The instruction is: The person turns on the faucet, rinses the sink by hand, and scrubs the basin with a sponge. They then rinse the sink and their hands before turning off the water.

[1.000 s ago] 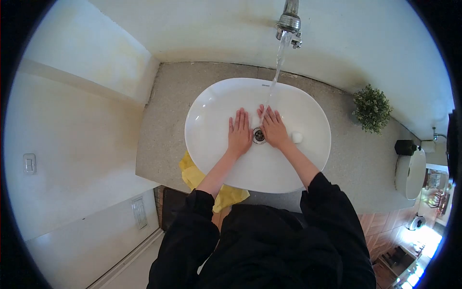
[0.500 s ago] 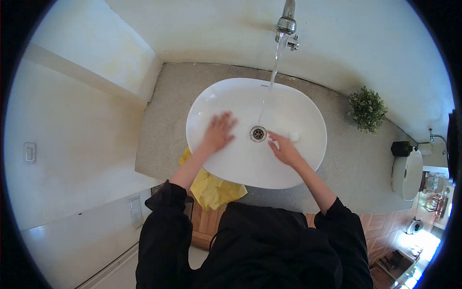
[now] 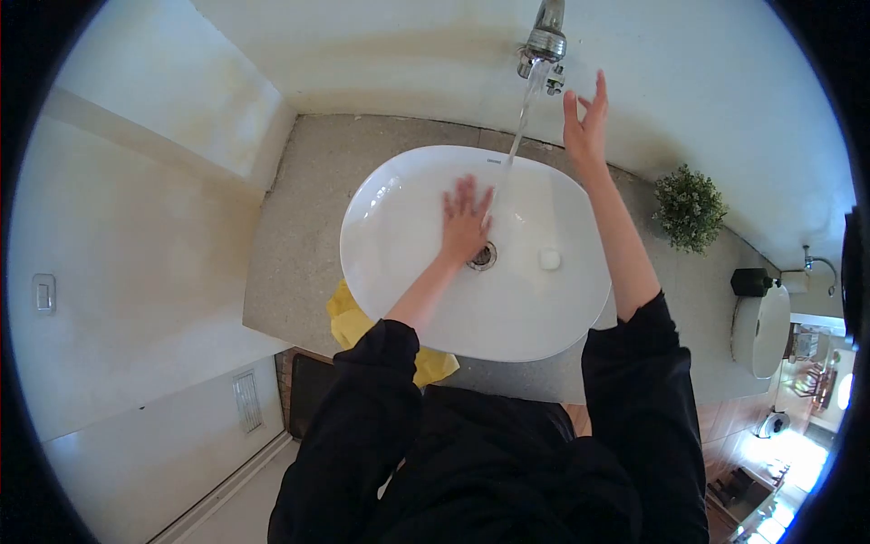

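Observation:
Water runs from the wall faucet (image 3: 546,41) into the white oval sink (image 3: 399,299). My left hand (image 3: 466,227) is inside the sink beside the stream and above the drain (image 3: 485,257), its fingers spread and slightly blurred. It holds nothing. My right hand (image 3: 587,122) is raised near the faucet's small handle (image 3: 555,82), with thumb and fingers apart and nothing in it. A gap shows between that hand and the handle. On the sink's right side lies a small white piece (image 3: 549,259) that looks like soap.
A yellow cloth (image 3: 349,317) hangs over the counter's front edge, partly behind my left sleeve. At the right stand a potted plant (image 3: 690,208), a black dispenser bottle (image 3: 754,282) and a second sink (image 3: 766,331). A wall (image 3: 154,218) bounds the counter on the left.
My right hand has risen out of the sink toward the faucet handle. My left hand has shifted right, closer to the stream and over the drain. The water keeps running.

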The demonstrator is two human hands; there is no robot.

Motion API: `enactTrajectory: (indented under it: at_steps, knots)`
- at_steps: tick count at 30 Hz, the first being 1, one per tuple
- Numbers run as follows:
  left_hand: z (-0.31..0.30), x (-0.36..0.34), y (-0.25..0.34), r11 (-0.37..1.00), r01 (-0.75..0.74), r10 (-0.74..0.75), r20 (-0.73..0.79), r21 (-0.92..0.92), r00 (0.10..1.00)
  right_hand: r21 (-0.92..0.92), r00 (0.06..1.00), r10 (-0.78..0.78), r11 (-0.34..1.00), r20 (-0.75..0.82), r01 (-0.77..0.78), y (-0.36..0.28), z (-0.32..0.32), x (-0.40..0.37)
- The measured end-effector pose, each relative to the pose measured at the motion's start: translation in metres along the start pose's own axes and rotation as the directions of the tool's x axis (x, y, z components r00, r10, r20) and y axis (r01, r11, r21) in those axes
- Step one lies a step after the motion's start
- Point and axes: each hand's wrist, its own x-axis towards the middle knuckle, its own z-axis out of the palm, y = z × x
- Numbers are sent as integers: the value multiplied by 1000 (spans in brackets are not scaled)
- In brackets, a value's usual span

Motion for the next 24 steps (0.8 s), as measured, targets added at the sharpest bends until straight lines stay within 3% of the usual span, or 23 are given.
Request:
enactTrajectory:
  at_steps: [3, 6, 10, 13, 17, 19, 21, 24]
  knots:
    - [14, -16, 35, 959, -228, 246, 95, -166, 965, -21, 958, 9, 1000, 287, -3, 27, 11, 11]
    - [3, -48, 50, 887, -338, 399, 155, -314, 904, 81, 859, 163, 970, 486, -229, 14, 7, 3]
    - [-10, -85, 22, 837, -431, 522, 258, -337, 813, 90, 917, 174, 972, 360, -219, 27, 24, -3]
    - [-37, -98, -14, 875, -388, 484, 489, -290, 726, 44, 911, 231, 964, 343, -261, 17, 23, 4]
    - [-69, -101, -59, 938, -342, 314, 567, -60, 762, -5, 915, 225, 971, 336, -238, 33, 31, 14]
    - [-73, -95, -76, 972, -231, 176, 547, 32, 818, -9, 885, 261, 960, 386, -280, 35, 27, 16]
    - [-64, -85, -95, 982, -179, 142, 403, 55, 904, -31, 788, 365, 914, 495, -404, 25, 15, 20]
    - [-46, -66, -99, 989, -113, 93, 198, 94, 976, 5, 743, 463, 847, 484, -532, 1, -2, 2]
